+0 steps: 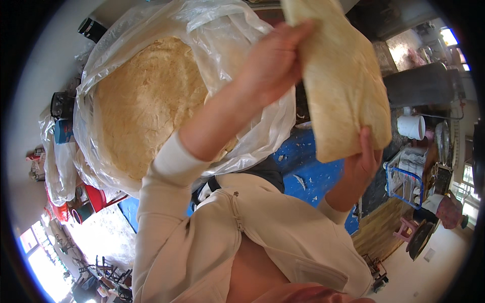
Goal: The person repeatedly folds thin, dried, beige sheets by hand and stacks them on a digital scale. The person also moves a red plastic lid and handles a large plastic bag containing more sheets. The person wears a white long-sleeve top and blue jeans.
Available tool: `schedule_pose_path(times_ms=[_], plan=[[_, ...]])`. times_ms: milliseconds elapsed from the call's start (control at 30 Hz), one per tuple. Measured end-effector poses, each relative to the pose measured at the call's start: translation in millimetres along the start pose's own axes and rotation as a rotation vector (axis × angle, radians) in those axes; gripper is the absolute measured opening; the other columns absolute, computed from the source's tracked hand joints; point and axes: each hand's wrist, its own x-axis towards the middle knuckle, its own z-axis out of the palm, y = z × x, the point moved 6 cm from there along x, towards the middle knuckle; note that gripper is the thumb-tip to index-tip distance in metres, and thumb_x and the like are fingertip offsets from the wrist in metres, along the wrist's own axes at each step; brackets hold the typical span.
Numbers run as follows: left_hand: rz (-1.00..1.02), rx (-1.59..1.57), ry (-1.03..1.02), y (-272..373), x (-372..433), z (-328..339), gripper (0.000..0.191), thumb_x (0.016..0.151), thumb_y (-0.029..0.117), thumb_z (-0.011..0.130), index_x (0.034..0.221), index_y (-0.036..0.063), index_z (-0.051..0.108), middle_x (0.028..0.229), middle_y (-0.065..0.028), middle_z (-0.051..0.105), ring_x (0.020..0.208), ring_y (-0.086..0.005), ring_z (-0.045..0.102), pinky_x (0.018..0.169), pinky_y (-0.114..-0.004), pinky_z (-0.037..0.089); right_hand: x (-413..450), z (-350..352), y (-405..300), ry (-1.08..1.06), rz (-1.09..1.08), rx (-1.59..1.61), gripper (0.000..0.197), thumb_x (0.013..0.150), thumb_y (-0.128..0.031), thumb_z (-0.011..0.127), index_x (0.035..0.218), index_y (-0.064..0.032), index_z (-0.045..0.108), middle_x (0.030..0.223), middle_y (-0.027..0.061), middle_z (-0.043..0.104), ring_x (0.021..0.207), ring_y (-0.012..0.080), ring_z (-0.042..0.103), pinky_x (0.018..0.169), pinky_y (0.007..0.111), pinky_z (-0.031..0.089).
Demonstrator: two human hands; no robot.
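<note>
A large folded sheet of thin tan flatbread (337,83) is held up at the upper right, partly cut off by the top edge. My left hand (276,60), slightly blurred, grips its left edge. At its lower right corner, my right hand (358,168) pinches it, with the thumb on the near face and the other fingers partly hidden behind. Under and beyond my left forearm lie large round flatbreads (147,102), apparently stacked, inside a wide clear plastic bag (242,151). The bag's mouth is spread around them, and part of the film covers their right side.
Blue floor covering (299,163) with pale scraps shows below the bread. On the right are a white bucket (411,127), a blue-framed cart (405,185) and a pink stool (406,228). A red container (94,197) and another plastic bag (60,166) are at left.
</note>
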Motion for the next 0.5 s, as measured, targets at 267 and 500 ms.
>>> schedule_pose_path(times_ms=[267,500], plan=[[-0.282,0.103,0.684,-128.3,76.0,-117.1,0.026,0.097,0.008,0.047,0.121,0.0027,0.056,0.115,-0.0117,0.064,0.105,-0.0273,0.063,0.093,-0.043,0.051,42.3,25.1,101.7,-0.18,0.816,0.917,0.034,0.093,0.0,0.061,0.125,0.0068,0.055,0.126,0.0178,0.059,0.116,0.0261,0.061,0.094,0.038,0.053],[0.082,0.224,0.547,-94.7,112.9,-141.9,0.024,0.097,0.011,0.049,0.119,0.0049,0.056,0.111,-0.011,0.063,0.103,-0.0257,0.062,0.087,-0.042,0.053,80.7,55.9,116.6,-0.179,0.62,0.973,0.033,0.096,-0.003,0.057,0.129,0.0009,0.053,0.124,0.0133,0.062,0.112,0.0237,0.063,0.092,0.038,0.055]])
